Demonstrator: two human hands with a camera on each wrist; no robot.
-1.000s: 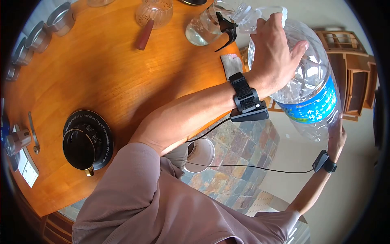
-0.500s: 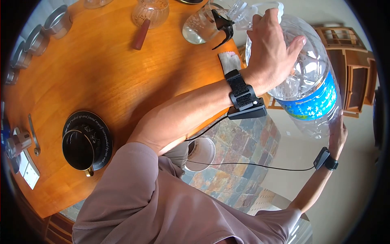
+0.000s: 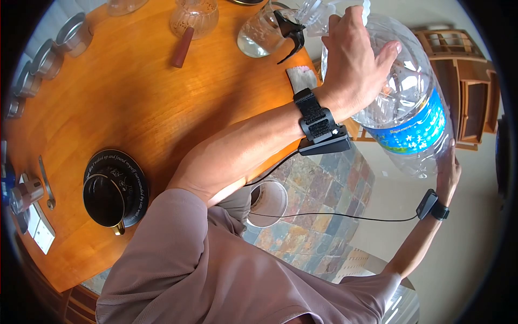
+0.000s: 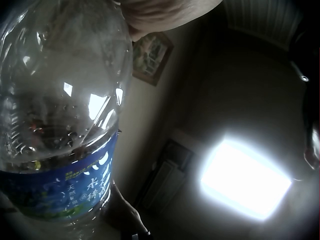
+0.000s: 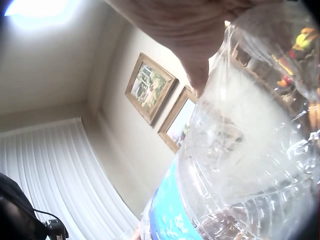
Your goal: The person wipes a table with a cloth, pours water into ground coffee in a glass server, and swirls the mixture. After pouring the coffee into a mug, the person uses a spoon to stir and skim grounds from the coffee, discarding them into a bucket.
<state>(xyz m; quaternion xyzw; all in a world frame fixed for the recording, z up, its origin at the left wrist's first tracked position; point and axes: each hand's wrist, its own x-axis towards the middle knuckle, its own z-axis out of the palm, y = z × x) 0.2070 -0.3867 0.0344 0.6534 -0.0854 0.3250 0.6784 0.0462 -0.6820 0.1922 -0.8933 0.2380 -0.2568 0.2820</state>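
Observation:
A large clear plastic water bottle [image 3: 399,81] with a blue label [image 3: 413,129] lies tilted, its mouth end toward the table. My left hand [image 3: 356,65] holds it by the handle near the neck, thumb stretched along the shoulder of the bottle. Under the far end, my right hand [image 3: 447,175] supports the base; its thumb looks straight in the right wrist view, and its other fingers are mostly hidden. The bottle's neck [image 3: 310,12] reaches over a clear glass jug [image 3: 259,40] with a black handle [image 3: 291,35] and some water inside.
A glass pot with a red-brown handle [image 3: 183,47] stands beside the jug. Several metal tins [image 3: 74,35] line the table's far left. A black cup [image 3: 102,200] sits on its saucer [image 3: 137,189] nearer me. A grey cloth [image 3: 302,80] lies at the table edge, a white bin [image 3: 270,202] below.
Both hands, the bottle and the jug have drifted slightly left and up in the head view, while the cup is almost where it was. Both hands keep their places on the bottle.

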